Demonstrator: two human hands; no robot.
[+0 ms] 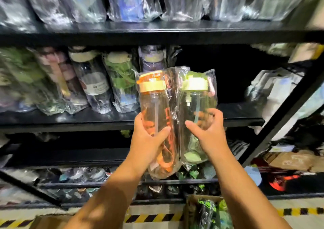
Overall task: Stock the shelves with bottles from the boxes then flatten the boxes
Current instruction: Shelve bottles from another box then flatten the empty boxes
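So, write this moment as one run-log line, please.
step: stocking | left hand: holds orange bottle | right hand: holds green bottle | place: before middle shelf | box: not empty

place: a store room or the back of a shop | shelves: tall black metal shelves (157,34), one over the other | goods: many new bottles (94,81), each in a clear plastic bag, side by side along the shelf edges | floor: open cardboard box (192,203) with more wrapped goods; yellow-and-black warning tape (152,217)
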